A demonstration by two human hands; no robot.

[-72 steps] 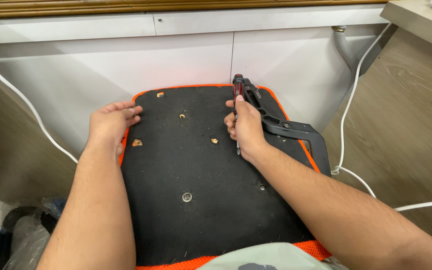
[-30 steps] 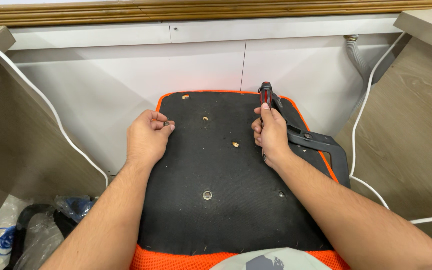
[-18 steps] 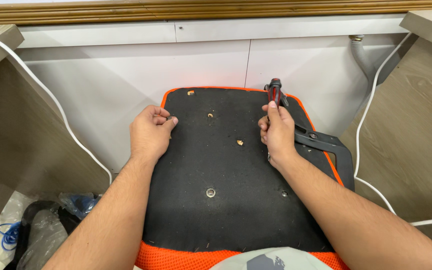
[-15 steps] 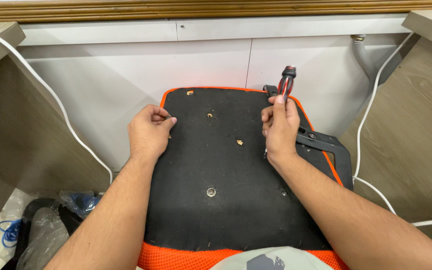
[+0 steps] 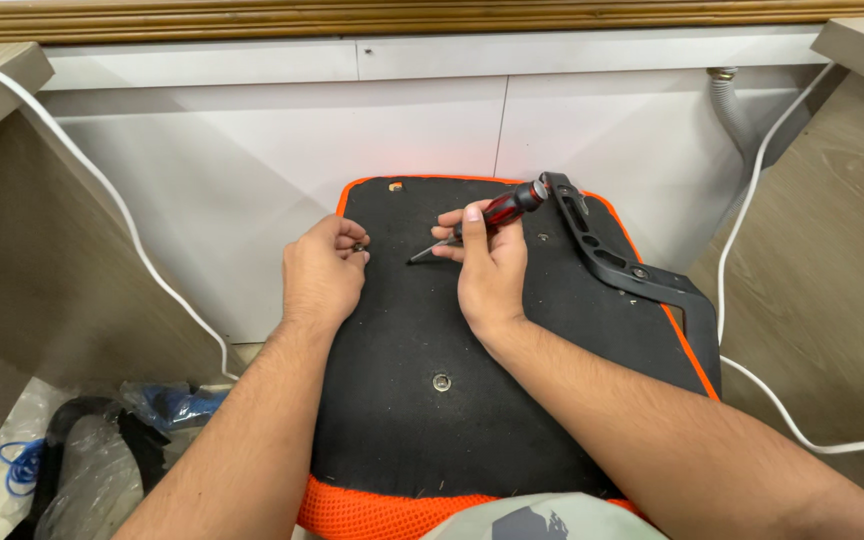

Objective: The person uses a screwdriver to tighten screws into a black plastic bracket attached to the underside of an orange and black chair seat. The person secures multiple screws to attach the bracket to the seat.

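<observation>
A black chair seat base (image 5: pixel 472 400) with orange mesh edging lies upside down in front of me. My right hand (image 5: pixel 490 268) holds a screwdriver (image 5: pixel 482 218) with a red and black handle, its tip pointing left over the seat's upper middle. My left hand (image 5: pixel 322 275) rests on the seat's left edge, fingers curled and pinching a small dark screw (image 5: pixel 359 245). A metal screw insert (image 5: pixel 441 381) shows in the seat's middle. A black armrest bracket (image 5: pixel 612 260) lies along the right edge.
White cabinet panels (image 5: pixel 432 120) stand behind the seat. A white cable (image 5: pixel 102 190) runs down the left, another white cable (image 5: pixel 752 370) on the right over the wood floor. Plastic bags and blue wire (image 5: pixel 82 450) lie at lower left.
My right hand lifted the screwdriver off the bracket side and swung it leftward to the seat's middle. My left hand closed on a small screw. The view shifted left.
</observation>
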